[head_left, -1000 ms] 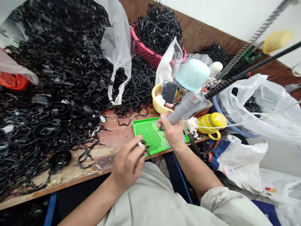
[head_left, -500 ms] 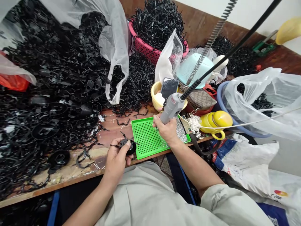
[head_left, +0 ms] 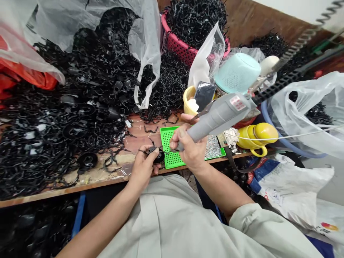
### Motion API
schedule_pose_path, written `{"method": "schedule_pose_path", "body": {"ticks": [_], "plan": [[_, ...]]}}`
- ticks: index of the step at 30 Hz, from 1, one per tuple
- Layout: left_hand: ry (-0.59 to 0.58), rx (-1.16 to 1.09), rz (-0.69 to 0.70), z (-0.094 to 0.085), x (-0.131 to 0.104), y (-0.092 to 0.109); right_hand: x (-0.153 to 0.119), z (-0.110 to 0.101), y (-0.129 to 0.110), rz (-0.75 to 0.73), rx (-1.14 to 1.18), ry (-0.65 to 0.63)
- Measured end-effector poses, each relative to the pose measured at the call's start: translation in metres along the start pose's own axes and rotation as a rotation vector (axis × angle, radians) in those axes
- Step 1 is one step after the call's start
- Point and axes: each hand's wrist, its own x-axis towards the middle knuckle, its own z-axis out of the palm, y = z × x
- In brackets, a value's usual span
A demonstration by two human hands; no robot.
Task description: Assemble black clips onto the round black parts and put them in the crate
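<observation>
Fingers and thumb of my left hand [head_left: 145,161] are closed on a round black plastic part [head_left: 158,156] at the bench's front edge. My right hand [head_left: 192,147] is wrapped round a grey electric screwdriver [head_left: 217,116], tilted with its lower end toward the black part. Its tip is too small to make out against the part. Beneath the tool lies a green perforated tray [head_left: 172,163], with many small metal screws [head_left: 213,147] in its right portion.
Heaps of black plastic parts [head_left: 64,132] cover the left of the bench. Behind the tray are a yellow bowl [head_left: 187,98] with a phone [head_left: 204,94], a pink basket [head_left: 178,50] and a light blue basket [head_left: 236,73]. A yellow cup [head_left: 245,137] stands at right.
The screwdriver has moved left and closer to the black part, tilting flatter, with my right hand round its lower end. The whole view has shifted, so the bench contents appear further right.
</observation>
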Motion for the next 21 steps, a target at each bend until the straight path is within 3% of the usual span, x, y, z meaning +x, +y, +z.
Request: {"method": "schedule_pose_path", "body": {"ticks": [4,14,18,21], "plan": [[-0.022,0.017,0.003,-0.003,0.000,-0.002,-0.007,0.019,0.003,0.078,0.036,-0.040],[-0.076,-0.009,0.014,-0.007,0.001,-0.001,-0.019,0.023,0.034,0.189,-0.188,-0.108],[-0.087,0.004,0.002,-0.009,0.003,0.000,-0.019,0.025,0.027,0.236,-0.199,-0.111],[-0.072,0.034,-0.037,-0.008,0.001,0.005,-0.007,0.014,0.012,0.194,-0.165,-0.099]]}}
